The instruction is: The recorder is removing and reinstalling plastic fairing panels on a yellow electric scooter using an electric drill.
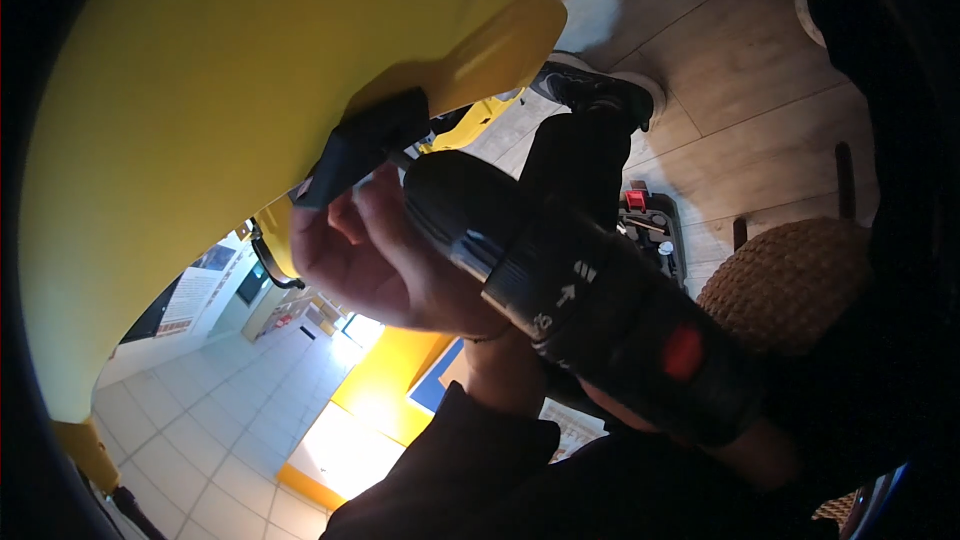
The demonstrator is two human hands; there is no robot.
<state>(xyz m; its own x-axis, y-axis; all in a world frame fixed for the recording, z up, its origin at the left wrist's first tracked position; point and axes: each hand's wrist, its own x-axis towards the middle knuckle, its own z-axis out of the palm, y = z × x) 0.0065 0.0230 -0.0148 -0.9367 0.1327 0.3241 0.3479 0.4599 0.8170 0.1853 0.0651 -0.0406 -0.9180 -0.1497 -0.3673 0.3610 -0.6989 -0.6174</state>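
Note:
A black cordless drill (600, 290) with a red button crosses the middle of the view, its chuck end pointing up and left. My right hand (765, 455) grips it from below, mostly hidden behind its body. The bit end meets or nearly meets a black angular part (365, 145) set against the edge of a large yellow panel (250, 70). My left hand (385, 265) is beside the chuck, its fingers curled up to the black part's lower end and closed on it. The drill hides some of that hand.
A tool case (660, 240) with a red item lies open on the wood-look floor (740, 70). Nearby is a round woven stool (790, 285). My leg and dark shoe (595, 85) extend beyond the drill. A yellow and white cabinet (360, 420) stands at the lower left.

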